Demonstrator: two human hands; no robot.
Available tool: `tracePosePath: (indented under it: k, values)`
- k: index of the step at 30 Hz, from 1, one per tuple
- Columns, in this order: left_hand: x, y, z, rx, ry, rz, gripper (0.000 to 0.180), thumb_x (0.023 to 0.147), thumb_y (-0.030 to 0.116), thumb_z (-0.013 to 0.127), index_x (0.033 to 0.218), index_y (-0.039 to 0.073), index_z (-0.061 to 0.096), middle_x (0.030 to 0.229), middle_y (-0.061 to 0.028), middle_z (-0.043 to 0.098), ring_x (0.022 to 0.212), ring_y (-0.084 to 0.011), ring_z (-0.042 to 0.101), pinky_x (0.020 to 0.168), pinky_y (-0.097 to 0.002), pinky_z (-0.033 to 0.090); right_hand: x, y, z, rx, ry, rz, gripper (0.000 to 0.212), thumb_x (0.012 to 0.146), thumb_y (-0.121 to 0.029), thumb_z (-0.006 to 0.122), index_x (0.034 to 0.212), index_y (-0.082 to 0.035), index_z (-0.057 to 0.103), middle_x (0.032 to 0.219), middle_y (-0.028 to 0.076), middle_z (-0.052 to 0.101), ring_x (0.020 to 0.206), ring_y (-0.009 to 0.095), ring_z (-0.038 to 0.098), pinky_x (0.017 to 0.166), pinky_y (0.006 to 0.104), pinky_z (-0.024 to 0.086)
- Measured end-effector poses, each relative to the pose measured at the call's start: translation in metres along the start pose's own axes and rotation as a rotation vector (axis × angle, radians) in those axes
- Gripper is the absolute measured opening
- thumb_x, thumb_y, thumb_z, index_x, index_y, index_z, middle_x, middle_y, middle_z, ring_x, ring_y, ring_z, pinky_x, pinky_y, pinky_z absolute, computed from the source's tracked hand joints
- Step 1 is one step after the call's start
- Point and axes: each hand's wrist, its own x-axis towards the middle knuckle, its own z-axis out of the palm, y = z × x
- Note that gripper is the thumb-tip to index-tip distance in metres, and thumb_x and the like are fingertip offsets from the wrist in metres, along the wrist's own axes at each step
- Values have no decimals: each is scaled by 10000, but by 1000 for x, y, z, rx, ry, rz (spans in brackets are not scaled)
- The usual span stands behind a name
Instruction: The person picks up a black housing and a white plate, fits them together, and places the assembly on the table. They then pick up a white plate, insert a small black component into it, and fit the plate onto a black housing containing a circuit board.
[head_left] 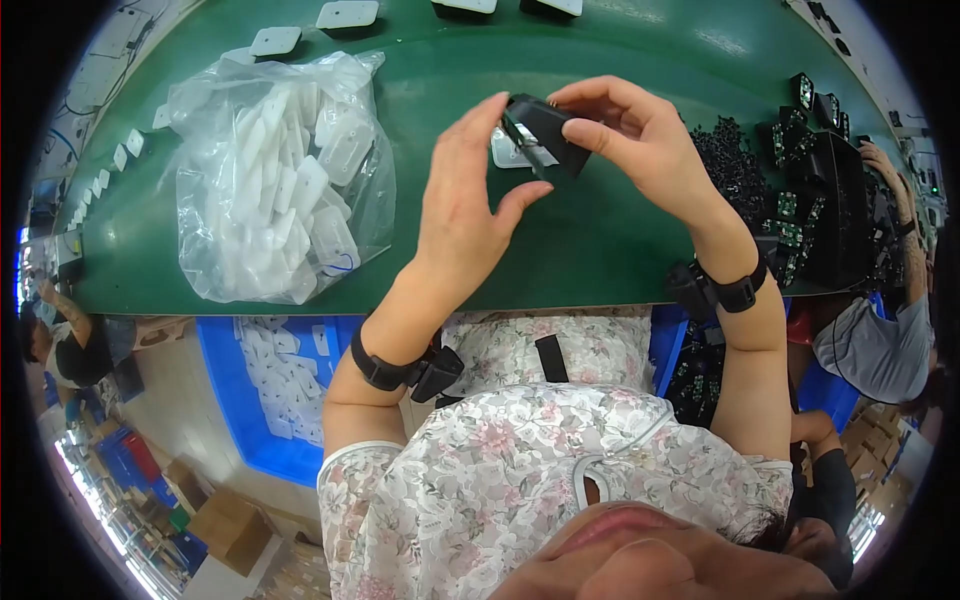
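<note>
Over the green table, my right hand [640, 140] is closed on a black plastic housing [553, 132], thumb on its near face. My left hand [468, 190] spans a thin dark green circuit board [522, 140] at the housing's left side, fingertips at its upper end and thumb at its lower end. Whether the board touches the housing inside is hidden. A white plastic cover [508, 154] lies on the table just behind them, partly hidden. Left of my left hand sits a clear plastic bag [385, 200] full of white covers [270, 180].
Small black parts [728, 160] lie heaped at right, beside circuit boards [790, 235] and a black bin [838, 220]. White-topped units [348, 14] line the far edge. A blue bin [225, 400] of white parts stands below the table. Another person's hand [880, 165] reaches in at far right.
</note>
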Motion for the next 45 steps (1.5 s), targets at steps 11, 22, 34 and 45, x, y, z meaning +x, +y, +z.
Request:
tracePosePath:
  k: [11,22,34,45]
  values:
    - [5,23,9,-987,42,-604,369,806,7,716,1123,-16,529,988,-67,565,774,-85,566,629,-237,508,-30,9,5,423,-1,117,308,961,-225,566,1178,-6,560,1021,26,634,916,85,586,818,231,474]
    - [0,18,23,-704,112,-352,314,807,114,750,1007,33,523,892,-5,560,715,-44,508,598,-181,416,-43,33,27,733,-42,143,387,982,-326,511,1219,-20,517,1088,28,610,964,89,577,840,249,476]
    - [-3,25,17,-852,-135,-503,333,905,142,637,1186,14,512,1005,-42,577,834,-100,556,665,-222,491,-53,22,47,532,144,-36,417,986,-211,508,1317,3,372,1208,135,550,1036,160,558,816,304,511]
    - [-12,23,20,-927,-45,-519,370,909,48,605,1253,-12,481,1089,-65,576,957,-112,571,770,-248,508,-54,39,60,392,240,-131,483,940,-179,595,1316,-23,336,1204,124,513,997,166,553,796,296,509]
